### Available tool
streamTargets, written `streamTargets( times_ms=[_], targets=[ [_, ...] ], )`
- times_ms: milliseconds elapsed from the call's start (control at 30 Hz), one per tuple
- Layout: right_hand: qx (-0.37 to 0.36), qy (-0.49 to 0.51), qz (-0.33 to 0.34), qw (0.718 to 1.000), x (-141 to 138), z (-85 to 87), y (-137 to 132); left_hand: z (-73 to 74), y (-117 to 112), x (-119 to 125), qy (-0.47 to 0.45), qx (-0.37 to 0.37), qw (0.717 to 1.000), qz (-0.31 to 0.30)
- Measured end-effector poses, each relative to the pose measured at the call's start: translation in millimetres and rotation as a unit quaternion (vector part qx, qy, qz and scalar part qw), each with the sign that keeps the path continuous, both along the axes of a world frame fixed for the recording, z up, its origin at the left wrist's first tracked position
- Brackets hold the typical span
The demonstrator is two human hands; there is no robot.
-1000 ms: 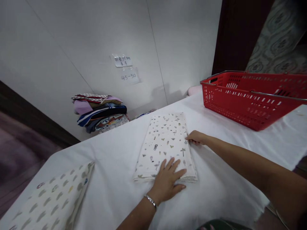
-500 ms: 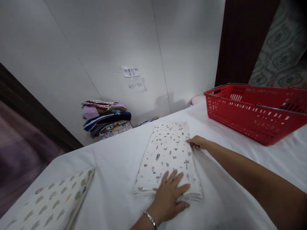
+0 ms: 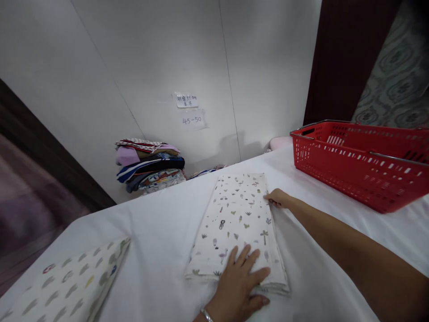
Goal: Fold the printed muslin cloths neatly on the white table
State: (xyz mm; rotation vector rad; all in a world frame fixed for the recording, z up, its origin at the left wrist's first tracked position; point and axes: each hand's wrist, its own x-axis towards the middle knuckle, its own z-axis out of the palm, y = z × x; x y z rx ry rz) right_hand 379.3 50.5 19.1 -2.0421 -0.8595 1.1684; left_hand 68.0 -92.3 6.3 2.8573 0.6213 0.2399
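A folded white cloth (image 3: 234,219) printed with small plants, flamingos and palms lies in front of me on a white-covered table. Across its near edge my left hand (image 3: 239,281) rests flat, fingers spread, with a silver bracelet at the wrist. At the cloth's right edge, toward the far end, my right hand (image 3: 277,198) is closed, thumb and finger pinching the edge; its other fingers are curled under. Farther left lies another folded cloth (image 3: 67,286), off-white with grey-green shapes, cut off by the frame.
On the right stands a red perforated basket (image 3: 355,174) with metal handles. A pile of folded fabrics (image 3: 150,165) sits beyond the far table edge, against the wall, below two handwritten paper labels (image 3: 192,120). A pink item (image 3: 280,142) shows behind the table, left of the basket.
The view has shifted a little, so the basket and cloth sit slightly lower and farther right. Both hands keep about the same places on the printed cloth.
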Motion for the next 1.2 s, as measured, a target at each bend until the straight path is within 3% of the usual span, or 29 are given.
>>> streamTargets(
  times_ms=[300,433,533,600,667,767,833,1000,1200],
  targets=[
    [-0.01,-0.091,0.004,0.996,-2,2.6,12,-20.0,10,-1,-0.001,0.025,0.999,-0.038],
    [0.025,-0.176,0.032,0.984,-2,11.8,11,-15.5,8,0,0.007,0.004,0.999,-0.033],
    [0.091,-0.237,0.069,0.965,-9,21.0,0,-6.8,3,-1,0.003,-0.008,1.0,-0.019],
    [0.14,-0.251,0.11,0.952,-22,21.7,-19,-0.5,-1,-1,-0.001,-0.017,1.0,-0.006],
    [0.199,-0.228,0.195,0.933,-41,16.1,-51,5.2,-4,0,-0.003,-0.03,1.0,0.005],
    [0.348,-0.14,0.407,0.833,-67,1.4,-113,12.6,-7,1,-0.007,-0.052,0.999,0.011],
    [0.381,-0.126,0.472,0.785,-76,-6.8,-154,17.1,-9,2,-0.012,-0.062,0.998,0.01],
    [0.401,-0.205,0.487,0.748,-70,-16.2,-222,24.9,-12,-13,-0.025,-0.052,0.998,0.025],
    [0.405,-0.316,0.503,0.695,-60,-29.1,-244,19.2,3,-76,-0.015,-0.008,0.988,0.154]
  ],
)
